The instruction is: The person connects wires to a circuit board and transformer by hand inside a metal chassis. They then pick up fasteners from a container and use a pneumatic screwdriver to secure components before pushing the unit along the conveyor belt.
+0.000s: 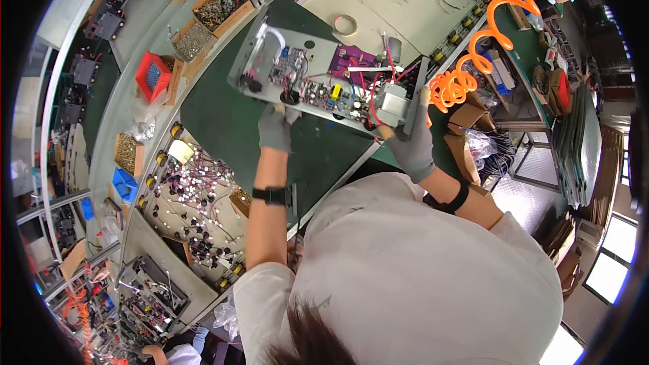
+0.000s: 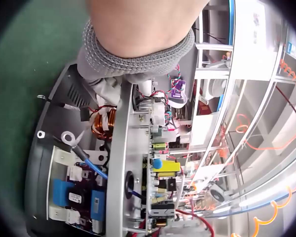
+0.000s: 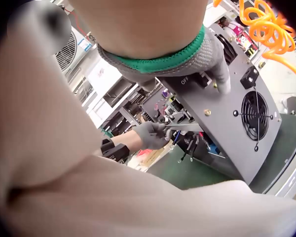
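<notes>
Both gloved hands hold an open metal chassis (image 1: 319, 49), tilted above the green work mat (image 1: 223, 118). My left hand (image 1: 275, 132) grips the near edge of its metal divider plate (image 2: 119, 163), fingers curled round it. At the other end, my right hand (image 1: 414, 152) holds the dark end panel (image 3: 222, 106), which carries a fan (image 3: 255, 116) and an OFF marking. A purple circuit board (image 1: 355, 61) and a populated board with a yellow part (image 1: 335, 92) sit on the plate. Beneath it show a copper coil (image 2: 104, 123) and a blue wire with a ring terminal (image 2: 68, 138).
An orange coiled hose (image 1: 449, 88) hangs right of the chassis. A tape roll (image 1: 345, 25) lies beyond it. Loose wires with connectors (image 1: 196, 186) cover the surface at left, near a red bin (image 1: 147, 81) and boxes of small hardware (image 1: 220, 7). A cardboard box (image 1: 460, 152) stands at right.
</notes>
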`<state>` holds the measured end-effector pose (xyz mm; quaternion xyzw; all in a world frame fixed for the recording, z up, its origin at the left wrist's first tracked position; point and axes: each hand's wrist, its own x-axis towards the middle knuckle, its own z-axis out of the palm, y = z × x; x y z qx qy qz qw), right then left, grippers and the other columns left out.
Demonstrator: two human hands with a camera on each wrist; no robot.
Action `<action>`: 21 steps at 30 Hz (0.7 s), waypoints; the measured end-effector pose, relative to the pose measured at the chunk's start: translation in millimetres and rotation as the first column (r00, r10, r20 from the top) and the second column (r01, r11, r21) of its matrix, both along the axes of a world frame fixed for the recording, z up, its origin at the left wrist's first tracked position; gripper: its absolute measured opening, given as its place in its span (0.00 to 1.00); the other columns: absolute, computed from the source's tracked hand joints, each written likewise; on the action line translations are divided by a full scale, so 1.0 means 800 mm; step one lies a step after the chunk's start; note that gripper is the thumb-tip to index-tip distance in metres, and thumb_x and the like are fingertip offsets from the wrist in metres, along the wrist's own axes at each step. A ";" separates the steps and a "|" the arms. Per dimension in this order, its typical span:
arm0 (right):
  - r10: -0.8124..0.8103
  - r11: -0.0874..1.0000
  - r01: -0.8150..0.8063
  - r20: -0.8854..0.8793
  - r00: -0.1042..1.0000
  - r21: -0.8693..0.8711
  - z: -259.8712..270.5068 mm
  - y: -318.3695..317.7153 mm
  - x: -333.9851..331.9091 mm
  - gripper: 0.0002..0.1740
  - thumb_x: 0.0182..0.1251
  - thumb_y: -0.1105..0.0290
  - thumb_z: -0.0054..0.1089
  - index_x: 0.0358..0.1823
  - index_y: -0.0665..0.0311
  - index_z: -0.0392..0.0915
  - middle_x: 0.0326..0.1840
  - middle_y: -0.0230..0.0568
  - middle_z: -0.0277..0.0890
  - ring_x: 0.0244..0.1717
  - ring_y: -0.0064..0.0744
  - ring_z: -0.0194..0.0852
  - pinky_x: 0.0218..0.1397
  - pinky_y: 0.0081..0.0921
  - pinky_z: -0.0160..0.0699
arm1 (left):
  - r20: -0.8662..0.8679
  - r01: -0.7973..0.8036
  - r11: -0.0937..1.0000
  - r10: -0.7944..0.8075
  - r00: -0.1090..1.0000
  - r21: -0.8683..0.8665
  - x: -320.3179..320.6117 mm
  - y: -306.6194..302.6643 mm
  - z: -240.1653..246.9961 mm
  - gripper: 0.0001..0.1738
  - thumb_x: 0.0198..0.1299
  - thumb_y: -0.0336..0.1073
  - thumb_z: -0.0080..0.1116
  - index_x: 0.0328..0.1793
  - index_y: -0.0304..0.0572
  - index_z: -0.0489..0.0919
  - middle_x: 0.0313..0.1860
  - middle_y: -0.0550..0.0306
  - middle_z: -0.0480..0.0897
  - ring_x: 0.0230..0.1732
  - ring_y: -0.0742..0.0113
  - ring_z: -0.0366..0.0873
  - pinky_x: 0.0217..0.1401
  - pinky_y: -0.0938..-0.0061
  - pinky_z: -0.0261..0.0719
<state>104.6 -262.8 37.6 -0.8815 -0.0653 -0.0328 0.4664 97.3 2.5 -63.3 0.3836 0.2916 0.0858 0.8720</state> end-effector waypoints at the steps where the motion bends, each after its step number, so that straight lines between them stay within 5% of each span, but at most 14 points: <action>1: 0.051 0.958 -0.043 -0.021 0.998 0.285 0.000 -0.013 0.014 0.55 0.50 0.73 0.68 0.73 0.67 0.37 0.56 0.52 0.71 0.54 0.34 0.74 0.55 0.26 0.73 | 0.066 0.009 0.997 -0.005 0.998 -0.072 -0.028 -0.008 0.002 0.15 0.58 0.22 0.44 0.52 0.28 0.71 0.42 0.53 0.75 0.42 0.67 0.75 0.49 0.74 0.77; 4: 0.093 0.910 -0.063 -0.056 0.994 0.409 0.020 -0.027 0.029 0.51 0.50 0.77 0.67 0.73 0.67 0.44 0.53 0.42 0.74 0.49 0.25 0.75 0.51 0.21 0.74 | 0.035 0.006 0.997 -0.003 0.999 -0.079 -0.078 -0.030 0.045 0.14 0.58 0.21 0.43 0.50 0.27 0.71 0.45 0.50 0.75 0.47 0.65 0.75 0.55 0.73 0.76; 7: 0.099 0.985 -0.081 -0.115 0.989 0.151 0.033 -0.042 0.068 0.41 0.52 0.77 0.64 0.70 0.63 0.57 0.39 0.31 0.77 0.32 0.14 0.67 0.37 0.12 0.69 | 0.093 0.048 0.989 -0.035 0.995 -0.142 -0.099 -0.040 0.082 0.12 0.59 0.21 0.43 0.50 0.26 0.70 0.47 0.48 0.74 0.53 0.62 0.74 0.61 0.69 0.74; 9: 0.138 0.974 -0.122 -0.067 0.988 0.193 0.024 -0.029 0.106 0.37 0.53 0.75 0.63 0.67 0.64 0.62 0.29 0.26 0.74 0.27 0.12 0.58 0.31 0.12 0.64 | 0.131 -0.002 0.993 0.017 0.991 -0.115 -0.105 -0.042 0.105 0.13 0.60 0.22 0.42 0.50 0.24 0.69 0.51 0.45 0.74 0.56 0.60 0.73 0.65 0.68 0.71; 11: 0.149 0.988 -0.149 0.007 0.989 0.026 0.022 0.001 0.137 0.33 0.54 0.70 0.62 0.64 0.59 0.67 0.23 0.35 0.71 0.23 0.24 0.65 0.32 0.21 0.70 | 0.204 -0.033 0.990 0.062 0.977 -0.139 -0.104 -0.038 0.126 0.15 0.60 0.27 0.44 0.52 0.24 0.69 0.54 0.43 0.73 0.59 0.57 0.72 0.67 0.69 0.68; 13: 0.198 0.959 -0.216 -0.112 0.974 -0.184 0.022 0.033 0.174 0.27 0.54 0.68 0.60 0.59 0.56 0.71 0.27 0.43 0.76 0.28 0.39 0.74 0.36 0.30 0.73 | 0.162 -0.134 0.928 0.200 0.966 -0.348 -0.107 -0.021 0.130 0.16 0.59 0.28 0.47 0.52 0.24 0.69 0.54 0.42 0.73 0.59 0.54 0.71 0.67 0.67 0.69; 14: 0.223 0.955 -0.240 -0.111 0.969 -0.174 0.014 0.052 0.189 0.27 0.54 0.68 0.60 0.59 0.56 0.71 0.27 0.43 0.76 0.28 0.39 0.74 0.36 0.30 0.73 | 0.111 -0.223 0.913 0.274 0.955 -0.341 -0.110 -0.013 0.124 0.25 0.60 0.31 0.47 0.58 0.16 0.59 0.60 0.31 0.64 0.65 0.39 0.62 0.68 0.61 0.69; 17: 0.365 0.893 -0.360 -0.033 0.930 -0.272 -0.011 0.110 0.221 0.27 0.57 0.66 0.58 0.60 0.58 0.71 0.29 0.40 0.77 0.28 0.30 0.74 0.37 0.26 0.74 | -0.021 -0.447 0.804 0.478 0.878 -0.393 -0.111 0.013 0.105 0.33 0.58 0.32 0.48 0.63 0.12 0.51 0.63 0.28 0.58 0.66 0.34 0.59 0.67 0.56 0.70; 19: 0.431 0.863 -0.407 0.015 0.902 -0.298 -0.017 0.148 0.231 0.19 0.56 0.63 0.57 0.49 0.59 0.75 0.38 0.46 0.80 0.41 0.46 0.78 0.46 0.36 0.74 | 0.024 -0.414 0.789 0.475 0.880 -0.454 -0.114 0.030 0.094 0.35 0.58 0.33 0.49 0.64 0.12 0.49 0.64 0.28 0.57 0.67 0.34 0.58 0.67 0.55 0.70; 21: 0.465 0.781 -0.457 -0.091 0.880 -0.426 -0.020 0.176 0.247 0.19 0.58 0.61 0.54 0.50 0.59 0.75 0.41 0.47 0.79 0.45 0.46 0.77 0.50 0.35 0.73 | 0.076 -0.310 0.737 0.439 0.896 -0.601 -0.111 0.048 0.095 0.36 0.58 0.33 0.50 0.64 0.12 0.49 0.65 0.27 0.56 0.67 0.32 0.58 0.67 0.52 0.69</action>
